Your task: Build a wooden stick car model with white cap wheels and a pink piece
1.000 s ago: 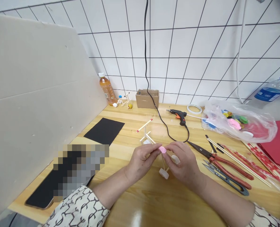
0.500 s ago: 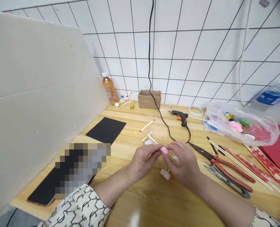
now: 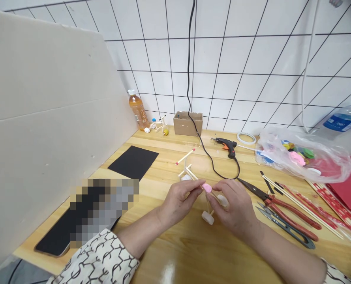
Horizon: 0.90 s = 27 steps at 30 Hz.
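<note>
A small tricycle model of thin wooden sticks (image 3: pixel 191 172) stands on the wooden table, with white wheels (image 3: pixel 207 217) and a red-tipped matchstick (image 3: pixel 185 156) as its handlebar. On its frame sits a flat pink lump (image 3: pixel 207 187), soft-looking like clay. My left hand (image 3: pixel 179 201) is closed, its thumb and forefinger pinching the frame at the lump's left edge. From the other side, my right hand (image 3: pixel 234 207) has thumb and forefinger around the stick frame just right of the lump. The fingers partly hide the frame's middle and one rear wheel.
Pliers (image 3: pixel 282 209) and thread snips (image 3: pixel 288 225) lie right of my right hand, near bamboo sticks (image 3: pixel 302 205). Behind are a glue gun (image 3: pixel 227 146) with its cord, a tape roll (image 3: pixel 246 138), a plastic bag (image 3: pixel 326 157), a cardboard box (image 3: pixel 188 124), and black paper (image 3: pixel 133 161).
My right fingertips have drawn back slightly to the right from the pink lump, so more of it shows. My left hand keeps its pinch. The view has shifted a little.
</note>
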{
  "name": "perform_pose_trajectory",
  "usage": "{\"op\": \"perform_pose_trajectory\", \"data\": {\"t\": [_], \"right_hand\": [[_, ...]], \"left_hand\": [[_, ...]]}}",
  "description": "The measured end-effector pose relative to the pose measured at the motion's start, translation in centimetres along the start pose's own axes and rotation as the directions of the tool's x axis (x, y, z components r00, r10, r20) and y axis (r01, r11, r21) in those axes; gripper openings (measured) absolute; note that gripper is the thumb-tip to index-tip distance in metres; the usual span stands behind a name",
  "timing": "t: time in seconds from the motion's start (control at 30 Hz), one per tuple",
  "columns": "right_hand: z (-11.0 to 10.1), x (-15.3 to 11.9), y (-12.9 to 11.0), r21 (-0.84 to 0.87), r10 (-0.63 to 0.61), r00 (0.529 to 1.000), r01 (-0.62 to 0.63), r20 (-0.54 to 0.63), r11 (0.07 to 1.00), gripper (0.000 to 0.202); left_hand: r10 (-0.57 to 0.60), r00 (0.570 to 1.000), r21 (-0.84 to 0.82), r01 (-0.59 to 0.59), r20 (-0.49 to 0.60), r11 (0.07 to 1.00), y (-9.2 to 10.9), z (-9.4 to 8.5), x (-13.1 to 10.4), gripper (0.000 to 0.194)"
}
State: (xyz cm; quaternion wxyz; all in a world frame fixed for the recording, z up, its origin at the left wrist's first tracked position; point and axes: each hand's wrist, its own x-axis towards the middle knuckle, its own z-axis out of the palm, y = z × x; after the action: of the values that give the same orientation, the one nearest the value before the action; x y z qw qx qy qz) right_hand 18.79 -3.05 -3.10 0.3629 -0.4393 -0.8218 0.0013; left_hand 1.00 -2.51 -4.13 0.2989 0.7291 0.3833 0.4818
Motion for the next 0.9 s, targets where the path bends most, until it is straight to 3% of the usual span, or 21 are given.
{"op": "perform_pose_trajectory", "data": {"t": [0.17, 0.73, 0.9], "right_hand": [[0.2, 0.2, -0.3, 0.030, 0.036, 0.999, -0.036, 0.001, 0.999, 0.013], [0.0, 0.7, -0.3, -0.022, -0.047, 0.999, 0.046, -0.017, 0.999, 0.009], [-0.2, 1.2, -0.6, -0.018, -0.074, 0.997, 0.073, -0.037, 0.997, 0.011]], "left_hand": [[0.008, 1.000, -0.014, -0.008, 0.011, 1.000, -0.2, 0.1, 0.0, 0.023], [0.014, 0.999, -0.036, -0.013, 0.028, 0.999, -0.1, 0.0, 0.0, 0.022], [0.020, 1.000, -0.023, -0.020, -0.020, 1.000, 0.2, 0.0, -0.1, 0.024]]}}
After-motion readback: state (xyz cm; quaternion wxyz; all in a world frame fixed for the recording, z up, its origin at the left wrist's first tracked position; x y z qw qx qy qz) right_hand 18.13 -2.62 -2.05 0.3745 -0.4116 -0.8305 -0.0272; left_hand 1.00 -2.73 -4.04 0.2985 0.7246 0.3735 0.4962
